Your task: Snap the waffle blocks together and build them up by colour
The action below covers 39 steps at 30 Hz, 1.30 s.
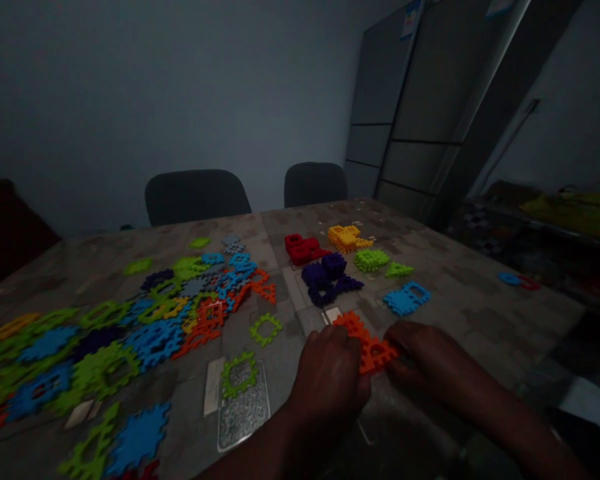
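Orange pieces (365, 340): partly covered, count unclear
Left hand (330, 367), right hand (421, 348): both gripping these
Chairs (195, 193): two, bases hidden

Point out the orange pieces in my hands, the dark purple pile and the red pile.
Orange pieces (365, 343): head view, on their exposed middle.
Dark purple pile (329, 272): head view, near its middle.
Red pile (304, 251): head view, around its center.
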Each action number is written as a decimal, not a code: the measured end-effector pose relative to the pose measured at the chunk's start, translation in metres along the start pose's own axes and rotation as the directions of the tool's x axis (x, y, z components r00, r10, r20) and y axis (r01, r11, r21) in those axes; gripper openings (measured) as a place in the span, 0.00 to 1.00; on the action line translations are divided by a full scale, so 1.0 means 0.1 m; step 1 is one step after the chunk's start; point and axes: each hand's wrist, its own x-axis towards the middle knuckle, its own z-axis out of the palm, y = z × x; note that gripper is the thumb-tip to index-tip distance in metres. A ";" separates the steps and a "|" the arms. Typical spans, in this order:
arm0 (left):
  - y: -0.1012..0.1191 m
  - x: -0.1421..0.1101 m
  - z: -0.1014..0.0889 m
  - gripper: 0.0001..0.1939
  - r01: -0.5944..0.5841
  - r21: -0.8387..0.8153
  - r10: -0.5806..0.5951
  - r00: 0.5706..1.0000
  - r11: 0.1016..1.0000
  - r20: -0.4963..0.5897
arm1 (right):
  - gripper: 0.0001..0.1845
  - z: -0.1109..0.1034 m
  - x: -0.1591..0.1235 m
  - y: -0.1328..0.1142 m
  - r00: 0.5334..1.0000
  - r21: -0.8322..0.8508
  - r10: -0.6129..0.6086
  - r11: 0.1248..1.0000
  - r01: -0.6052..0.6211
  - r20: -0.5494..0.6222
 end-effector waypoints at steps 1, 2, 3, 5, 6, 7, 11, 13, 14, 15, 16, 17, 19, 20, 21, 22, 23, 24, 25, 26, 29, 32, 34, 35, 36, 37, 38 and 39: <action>0.00 0.01 0.02 0.07 0.004 0.003 -0.004 1.000 1.000 0.004 | 0.05 0.01 0.00 0.00 1.000 0.018 0.003 1.000 -0.003 0.002; 0.00 0.01 0.04 0.07 0.004 0.009 -0.004 1.000 1.000 0.009 | 0.05 0.02 0.00 0.01 1.000 0.032 0.003 0.999 -0.003 0.005; -0.01 0.02 0.06 0.08 0.003 0.016 -0.003 1.000 1.000 0.013 | 0.06 0.03 0.01 0.01 1.000 0.040 0.004 0.999 -0.004 0.007; -0.01 0.03 0.08 0.09 0.001 0.032 -0.001 1.000 0.999 0.021 | 0.06 0.04 0.02 0.01 1.000 0.044 -0.001 0.999 0.000 0.017; -0.02 0.04 0.09 0.09 0.000 0.041 -0.001 1.000 0.999 0.026 | 0.06 0.04 0.02 0.02 1.000 0.040 -0.001 0.999 0.000 0.026; -0.03 0.04 0.10 0.09 0.003 0.050 -0.005 0.999 0.999 0.035 | 0.05 0.05 0.02 0.02 0.999 0.035 0.001 0.999 -0.003 0.037; -0.06 0.04 0.13 0.10 0.032 0.083 -0.037 0.998 0.996 0.058 | 0.04 0.07 0.03 0.02 0.997 0.021 -0.005 1.000 0.003 0.073; -0.06 0.04 0.12 0.11 0.045 0.081 -0.050 0.996 0.996 0.069 | 0.05 0.08 0.01 0.05 0.997 0.026 -0.017 1.000 0.015 0.078; -0.06 0.03 0.11 0.11 0.049 0.078 -0.054 0.996 0.996 0.074 | 0.06 0.09 0.00 0.07 0.997 0.034 -0.028 0.999 0.026 0.070; -0.06 0.03 0.09 0.11 0.049 0.073 -0.055 0.995 0.996 0.083 | 0.07 0.10 -0.02 0.10 0.998 0.045 -0.041 0.998 0.039 0.055; -0.06 0.02 0.07 0.12 0.047 0.069 -0.053 0.994 0.996 0.090 | 0.07 0.11 -0.03 0.14 0.998 0.060 -0.059 0.997 0.057 0.033; -0.06 0.02 0.06 0.13 0.042 0.066 -0.048 0.994 0.997 0.097 | 0.08 0.12 -0.05 0.18 0.997 0.071 -0.073 0.995 0.072 0.005; -0.06 -0.01 0.02 0.14 0.035 0.063 -0.041 0.994 0.997 0.103 | 0.10 0.12 -0.09 0.27 0.995 0.086 -0.080 0.993 0.085 -0.057; -0.07 -0.03 0.01 0.14 0.037 0.064 -0.043 0.994 0.997 0.103 | 0.12 0.12 -0.10 0.31 0.993 0.092 -0.073 0.992 0.081 -0.091; -0.09 -0.06 0.00 0.14 0.041 0.065 -0.048 0.994 0.997 0.100 | 0.13 0.12 -0.12 0.34 0.990 0.096 -0.060 0.993 0.072 -0.124; -0.12 -0.11 -0.01 0.14 0.046 0.070 -0.052 0.994 0.997 0.095 | 0.14 0.11 -0.12 0.36 0.986 0.100 -0.051 0.993 0.067 -0.158; -0.17 -0.17 -0.02 0.14 0.050 0.075 -0.056 0.995 0.996 0.085 | 0.15 0.11 -0.13 0.37 0.980 0.103 -0.047 0.992 0.068 -0.196; -0.23 -0.25 -0.03 0.13 0.049 0.077 -0.055 0.996 0.996 0.069 | 0.15 0.10 -0.13 0.37 0.970 0.102 -0.049 0.992 0.076 -0.237; -0.31 -0.34 -0.04 0.11 0.042 0.075 -0.046 0.998 0.996 0.053 | 0.16 0.09 -0.12 0.36 0.958 0.096 -0.058 0.991 0.088 -0.282; -0.40 -0.44 -0.06 0.08 0.035 0.064 -0.036 0.999 0.997 0.025 | 0.17 0.08 -0.12 0.34 0.943 0.088 -0.070 0.991 0.104 -0.325; -0.68 -0.80 -0.15 0.08 -0.033 -0.024 0.032 0.997 0.999 -0.068 | 0.18 0.04 -0.11 0.22 0.893 0.062 -0.128 0.983 0.171 -0.431; -0.95 -1.16 -0.29 0.13 0.000 -0.078 -0.013 0.986 0.997 -0.165 | 0.15 0.04 -0.08 0.03 0.828 0.013 -0.237 0.959 0.283 -0.509; -1.17 -1.37 -0.42 0.16 0.096 -0.083 -0.112 0.969 0.992 -0.219 | 0.14 0.11 -0.03 -0.17 0.778 -0.035 -0.362 0.915 0.403 -0.513; -1.31 -1.47 -0.50 0.17 0.153 -0.079 -0.168 0.955 0.985 -0.246 | 0.15 0.18 0.00 -0.29 0.759 -0.054 -0.430 0.883 0.465 -0.490; -1.47 -1.56 -0.58 0.19 0.194 -0.072 -0.207 0.936 0.978 -0.286 | 0.15 0.27 0.04 -0.44 0.741 -0.068 -0.497 0.847 0.526 -0.451; -1.65 -1.65 -0.65 0.20 0.233 -0.064 -0.241 0.914 0.970 -0.327 | 0.16 0.37 0.08 -0.60 0.728 -0.074 -0.548 0.816 0.573 -0.411; -1.85 -1.74 -0.73 0.21 0.285 -0.060 -0.287 0.884 0.957 -0.368 | 0.17 0.49 0.11 -0.78 0.717 -0.079 -0.594 0.787 0.612 -0.365; -2.05 -1.83 -0.80 0.22 0.354 -0.054 -0.343 0.843 0.934 -0.415 | 0.16 0.61 0.15 -0.96 0.705 -0.074 -0.632 0.759 0.647 -0.321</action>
